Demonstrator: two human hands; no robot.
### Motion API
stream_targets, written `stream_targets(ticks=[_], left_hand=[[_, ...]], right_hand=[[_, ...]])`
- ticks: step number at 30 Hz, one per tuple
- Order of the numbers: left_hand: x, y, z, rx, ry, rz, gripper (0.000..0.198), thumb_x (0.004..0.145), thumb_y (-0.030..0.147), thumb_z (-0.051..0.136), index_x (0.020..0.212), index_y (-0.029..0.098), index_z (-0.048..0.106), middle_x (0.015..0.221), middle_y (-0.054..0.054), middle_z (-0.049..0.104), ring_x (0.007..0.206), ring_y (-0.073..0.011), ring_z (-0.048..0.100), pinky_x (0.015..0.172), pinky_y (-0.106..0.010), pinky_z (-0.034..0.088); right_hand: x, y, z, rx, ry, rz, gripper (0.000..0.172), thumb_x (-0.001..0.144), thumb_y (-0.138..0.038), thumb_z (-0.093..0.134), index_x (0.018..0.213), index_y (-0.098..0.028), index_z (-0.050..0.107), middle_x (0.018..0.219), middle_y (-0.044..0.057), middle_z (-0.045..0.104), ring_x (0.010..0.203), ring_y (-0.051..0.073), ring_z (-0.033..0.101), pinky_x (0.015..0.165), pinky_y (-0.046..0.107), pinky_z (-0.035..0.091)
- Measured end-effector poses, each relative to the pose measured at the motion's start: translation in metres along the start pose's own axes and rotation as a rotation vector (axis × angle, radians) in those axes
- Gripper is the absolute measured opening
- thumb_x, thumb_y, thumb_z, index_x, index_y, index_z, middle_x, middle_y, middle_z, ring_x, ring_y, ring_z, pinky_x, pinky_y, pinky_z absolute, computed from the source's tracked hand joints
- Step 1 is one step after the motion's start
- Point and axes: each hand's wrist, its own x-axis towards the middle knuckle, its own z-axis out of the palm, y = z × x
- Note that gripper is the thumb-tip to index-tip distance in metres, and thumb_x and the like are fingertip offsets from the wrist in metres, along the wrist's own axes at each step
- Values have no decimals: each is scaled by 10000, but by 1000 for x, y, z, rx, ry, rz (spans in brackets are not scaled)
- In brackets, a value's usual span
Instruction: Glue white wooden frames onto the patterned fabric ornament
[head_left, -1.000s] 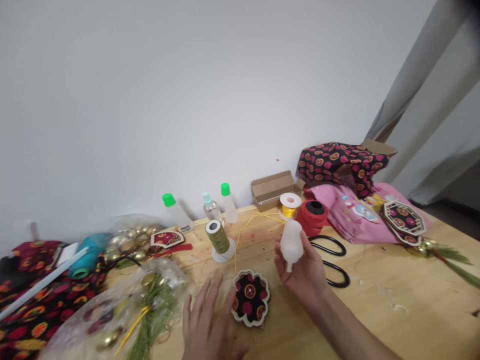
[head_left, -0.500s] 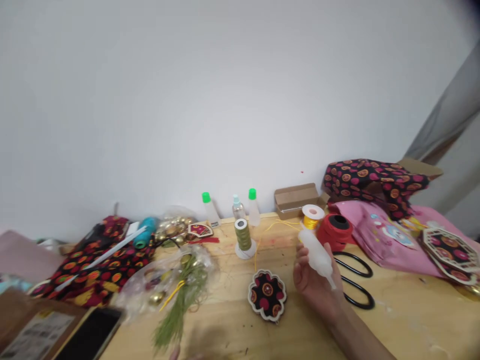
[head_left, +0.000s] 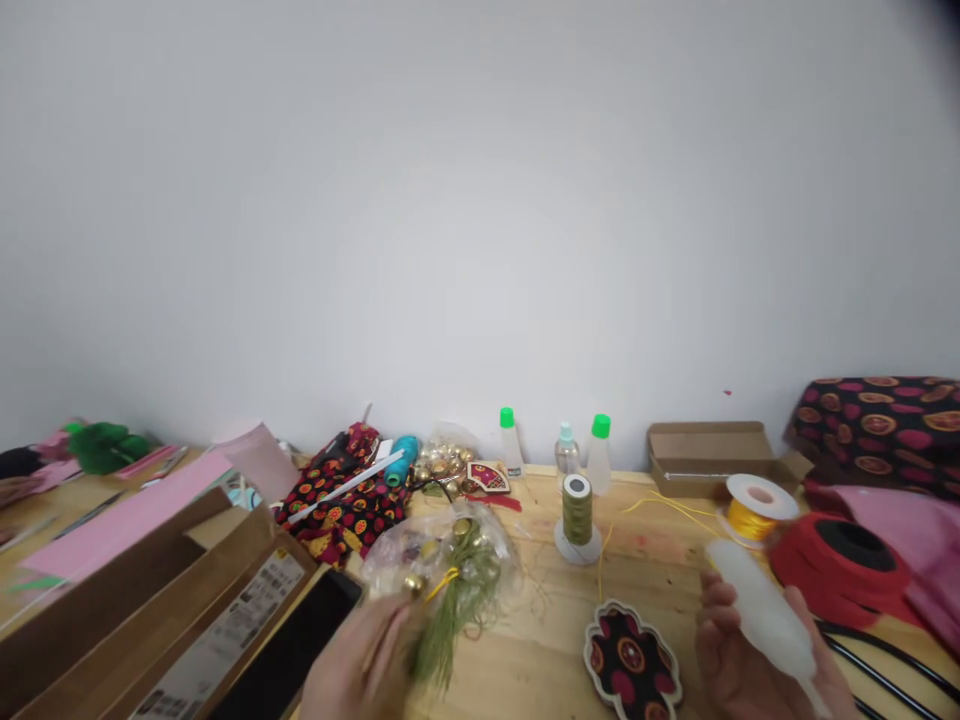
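Note:
In my right hand [head_left: 727, 650] lies a white translucent squeeze bottle [head_left: 761, 610], tilted, with the fingers and thumb about it. Left of that hand is a flower-shaped piece [head_left: 632, 665] with dark patterned fabric and a pale rim, lying on the table. My left hand [head_left: 360, 655] is blurred at the lower middle, by the phone [head_left: 300, 650] and the green tassel [head_left: 450, 610] with its yellow tie. Whether its fingers hold anything cannot be made out. A clear plastic bag [head_left: 386, 540] with gold bells lies just beyond it.
An olive thread spool [head_left: 577, 515] stands mid-table before green-capped bottles [head_left: 599, 460]. Rightward are a yellow cord spool [head_left: 750, 520], a red roll [head_left: 832, 580], black scissor handles [head_left: 885, 650] and an open small box [head_left: 709, 450]. A cardboard box [head_left: 112, 610] and patterned fabric [head_left: 337, 510] occupy the left.
The view has swung left, so the table things sit farther right. My left hand has come up into view near the tassel. My right hand still holds the squeeze bottle.

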Motion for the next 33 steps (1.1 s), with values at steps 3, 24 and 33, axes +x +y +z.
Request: stream_targets(ticks=[3, 24, 33], left_hand=[[36, -10, 10, 41, -111, 58, 255, 836, 260, 426, 964, 190, 635, 952, -79, 699, 897, -208, 648, 786, -308, 523], [21, -7, 15, 33, -414, 172, 247, 845, 185, 461, 1037, 260, 597, 964, -18, 704, 883, -156, 645, 845, -262, 465], [48, -7, 15, 86, -419, 48, 158, 778, 167, 503, 710, 210, 639, 793, -40, 697, 814, -223, 628, 746, -348, 477]], right_hand=[[1, -2, -3, -9, -3, 5, 515, 497, -219, 778, 963, -191, 561, 701, -18, 640, 538, 117, 615, 560, 284, 568], [5, -5, 3, -14, 140, -42, 393, 516, -228, 652, 906, -218, 605, 631, 9, 641, 469, 135, 600, 480, 297, 561], [8, -7, -2, -45, 118, -73, 394, 533, -252, 680, 918, -221, 600, 646, 3, 648, 483, 127, 604, 493, 281, 565]])
